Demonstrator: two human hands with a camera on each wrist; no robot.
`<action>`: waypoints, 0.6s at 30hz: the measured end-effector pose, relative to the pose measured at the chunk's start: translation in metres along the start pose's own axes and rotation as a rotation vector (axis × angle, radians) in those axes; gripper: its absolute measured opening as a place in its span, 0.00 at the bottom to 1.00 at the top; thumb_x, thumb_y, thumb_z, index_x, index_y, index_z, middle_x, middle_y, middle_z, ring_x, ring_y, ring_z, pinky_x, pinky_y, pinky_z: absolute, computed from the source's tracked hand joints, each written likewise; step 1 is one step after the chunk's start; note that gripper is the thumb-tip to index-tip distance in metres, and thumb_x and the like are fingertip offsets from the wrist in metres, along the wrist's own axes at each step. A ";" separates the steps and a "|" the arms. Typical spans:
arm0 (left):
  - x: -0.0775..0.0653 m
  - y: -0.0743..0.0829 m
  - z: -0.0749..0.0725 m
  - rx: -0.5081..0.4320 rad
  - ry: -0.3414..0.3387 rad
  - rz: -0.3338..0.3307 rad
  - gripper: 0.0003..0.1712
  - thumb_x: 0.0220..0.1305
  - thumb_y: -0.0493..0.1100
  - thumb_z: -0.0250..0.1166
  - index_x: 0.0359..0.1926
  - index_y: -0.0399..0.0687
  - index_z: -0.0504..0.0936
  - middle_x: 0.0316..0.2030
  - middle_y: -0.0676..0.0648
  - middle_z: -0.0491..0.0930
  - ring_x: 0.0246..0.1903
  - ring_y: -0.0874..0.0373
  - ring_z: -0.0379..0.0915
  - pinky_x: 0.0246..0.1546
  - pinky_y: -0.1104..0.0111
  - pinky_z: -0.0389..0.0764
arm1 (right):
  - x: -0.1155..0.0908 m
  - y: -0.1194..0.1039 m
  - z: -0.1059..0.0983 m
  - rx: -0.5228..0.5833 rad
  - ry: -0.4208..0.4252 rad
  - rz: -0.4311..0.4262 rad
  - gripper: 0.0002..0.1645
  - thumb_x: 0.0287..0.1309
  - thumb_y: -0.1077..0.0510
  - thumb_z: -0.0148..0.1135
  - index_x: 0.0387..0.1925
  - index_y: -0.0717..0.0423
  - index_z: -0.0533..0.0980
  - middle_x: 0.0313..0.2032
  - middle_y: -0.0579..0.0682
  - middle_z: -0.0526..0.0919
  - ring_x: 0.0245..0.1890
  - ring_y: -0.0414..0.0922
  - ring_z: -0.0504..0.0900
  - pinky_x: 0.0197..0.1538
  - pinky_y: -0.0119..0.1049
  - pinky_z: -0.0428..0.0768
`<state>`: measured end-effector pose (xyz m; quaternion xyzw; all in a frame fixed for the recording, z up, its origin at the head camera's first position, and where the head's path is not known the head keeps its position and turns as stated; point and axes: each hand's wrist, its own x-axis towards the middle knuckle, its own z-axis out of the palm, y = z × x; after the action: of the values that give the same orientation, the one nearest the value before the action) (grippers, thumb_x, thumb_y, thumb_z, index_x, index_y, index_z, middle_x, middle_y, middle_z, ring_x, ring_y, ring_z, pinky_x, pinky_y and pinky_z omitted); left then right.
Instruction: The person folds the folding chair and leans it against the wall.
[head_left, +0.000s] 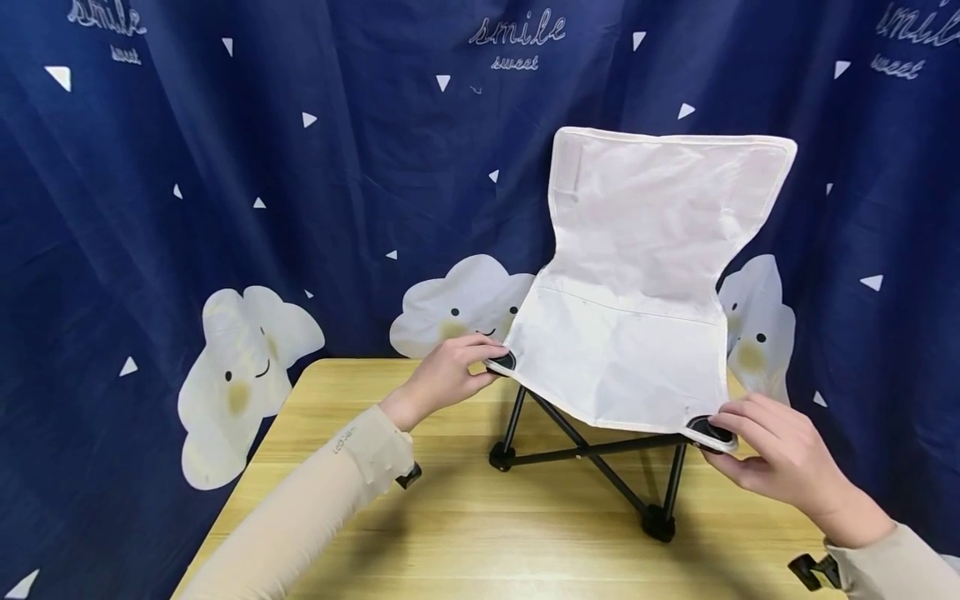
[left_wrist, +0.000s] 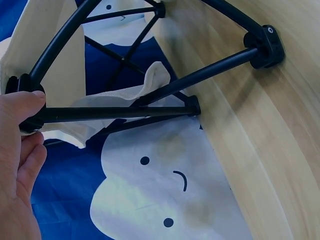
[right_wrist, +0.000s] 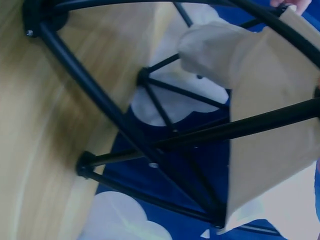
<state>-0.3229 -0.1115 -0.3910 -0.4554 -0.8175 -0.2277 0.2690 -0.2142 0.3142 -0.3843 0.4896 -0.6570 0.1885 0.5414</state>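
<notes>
A small folding chair (head_left: 622, 333) with white fabric and a black tube frame stands unfolded on the wooden table. My left hand (head_left: 453, 371) grips the seat's front left corner, thumb and fingers on either side of its black corner cap (head_left: 501, 362). At the front right corner, my right hand (head_left: 783, 458) holds the other black cap (head_left: 708, 429) in the same manner. Crossed black legs (left_wrist: 200, 75) show from beneath in the left wrist view. The right wrist view shows the seat's underside (right_wrist: 275, 110) and more crossed tubes (right_wrist: 95, 100); the right hand is mostly out of that view.
Under the chair's feet is a light wooden table (head_left: 450, 517) with a rounded far left corner. Behind it hangs a dark blue curtain (head_left: 360, 167) printed with white clouds and triangles. The chair's backrest (head_left: 667, 208) rises in front of this curtain.
</notes>
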 end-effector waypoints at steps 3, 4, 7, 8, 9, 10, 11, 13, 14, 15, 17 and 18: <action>-0.001 -0.001 0.001 0.005 0.005 0.003 0.22 0.58 0.32 0.81 0.55 0.40 0.91 0.51 0.44 0.91 0.52 0.49 0.90 0.56 0.61 0.90 | -0.006 0.000 0.005 -0.006 0.097 -0.020 0.28 0.72 0.48 0.69 0.23 0.66 0.81 0.20 0.55 0.82 0.19 0.48 0.74 0.28 0.34 0.71; -0.001 -0.001 0.001 0.005 0.006 0.004 0.22 0.58 0.32 0.81 0.55 0.40 0.91 0.51 0.44 0.91 0.52 0.49 0.90 0.56 0.61 0.90 | -0.008 0.000 0.006 -0.010 0.125 -0.026 0.28 0.71 0.48 0.70 0.23 0.67 0.81 0.20 0.55 0.82 0.19 0.49 0.74 0.30 0.33 0.73; -0.001 -0.001 0.001 0.003 0.007 0.008 0.22 0.58 0.32 0.82 0.55 0.40 0.92 0.51 0.44 0.91 0.52 0.49 0.90 0.56 0.61 0.90 | -0.018 0.000 0.007 -0.024 0.181 -0.034 0.28 0.69 0.48 0.73 0.24 0.68 0.83 0.20 0.56 0.83 0.18 0.51 0.74 0.38 0.31 0.77; -0.001 -0.001 0.001 0.003 0.006 0.009 0.22 0.58 0.32 0.82 0.55 0.40 0.92 0.51 0.44 0.91 0.52 0.50 0.90 0.56 0.61 0.90 | -0.021 0.000 0.008 -0.025 0.190 -0.034 0.28 0.69 0.47 0.73 0.24 0.68 0.83 0.20 0.57 0.83 0.18 0.52 0.75 0.41 0.30 0.78; -0.001 -0.001 0.001 0.003 0.005 0.010 0.22 0.58 0.32 0.82 0.54 0.40 0.92 0.51 0.44 0.91 0.52 0.50 0.90 0.56 0.61 0.90 | -0.024 0.001 0.008 -0.025 0.197 -0.034 0.28 0.69 0.47 0.73 0.24 0.69 0.83 0.20 0.57 0.83 0.18 0.52 0.75 0.44 0.29 0.79; -0.001 -0.001 0.001 0.003 0.004 0.010 0.22 0.58 0.32 0.82 0.54 0.40 0.92 0.51 0.44 0.91 0.52 0.50 0.90 0.56 0.61 0.90 | -0.025 0.000 0.008 -0.029 0.201 -0.033 0.28 0.69 0.47 0.73 0.25 0.69 0.84 0.20 0.58 0.84 0.19 0.53 0.75 0.46 0.29 0.79; -0.002 -0.001 0.001 0.004 0.003 0.011 0.22 0.58 0.32 0.82 0.54 0.40 0.92 0.51 0.44 0.91 0.52 0.50 0.90 0.56 0.61 0.90 | -0.025 0.000 0.008 -0.032 0.202 -0.032 0.28 0.69 0.48 0.73 0.25 0.69 0.84 0.21 0.58 0.84 0.19 0.53 0.75 0.47 0.29 0.80; -0.002 -0.001 0.001 0.004 0.002 0.010 0.22 0.58 0.32 0.82 0.54 0.40 0.92 0.52 0.44 0.91 0.52 0.49 0.90 0.56 0.61 0.90 | -0.024 -0.001 0.008 -0.039 0.192 -0.028 0.28 0.70 0.47 0.72 0.26 0.70 0.83 0.21 0.59 0.83 0.19 0.54 0.75 0.47 0.30 0.79; -0.002 -0.001 0.001 0.005 0.000 0.008 0.22 0.58 0.32 0.82 0.54 0.40 0.92 0.52 0.44 0.91 0.52 0.49 0.90 0.56 0.61 0.90 | -0.022 -0.002 0.008 -0.043 0.183 -0.027 0.28 0.71 0.47 0.71 0.26 0.70 0.83 0.21 0.59 0.83 0.20 0.54 0.75 0.47 0.30 0.79; -0.003 -0.002 0.001 0.003 -0.001 0.006 0.22 0.58 0.32 0.82 0.54 0.40 0.92 0.52 0.44 0.91 0.53 0.49 0.90 0.56 0.61 0.90 | -0.019 -0.004 0.008 -0.051 0.172 -0.027 0.29 0.72 0.47 0.71 0.26 0.70 0.82 0.21 0.59 0.83 0.20 0.55 0.75 0.47 0.30 0.78; -0.003 -0.002 0.000 0.001 -0.007 0.004 0.22 0.58 0.33 0.82 0.55 0.40 0.92 0.52 0.44 0.91 0.53 0.49 0.90 0.56 0.61 0.90 | -0.015 -0.006 0.008 -0.068 0.146 -0.027 0.29 0.73 0.47 0.69 0.27 0.70 0.82 0.21 0.59 0.82 0.21 0.55 0.75 0.45 0.31 0.77; -0.004 -0.002 0.000 0.001 -0.009 0.002 0.22 0.58 0.33 0.82 0.55 0.40 0.92 0.52 0.44 0.91 0.53 0.49 0.90 0.56 0.61 0.90 | -0.013 -0.006 0.007 -0.077 0.133 -0.028 0.30 0.74 0.47 0.68 0.27 0.70 0.81 0.22 0.59 0.82 0.21 0.55 0.75 0.43 0.32 0.76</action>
<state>-0.3229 -0.1147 -0.3938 -0.4570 -0.8185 -0.2249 0.2656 -0.2137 0.3114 -0.4007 0.4640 -0.6194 0.1878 0.6048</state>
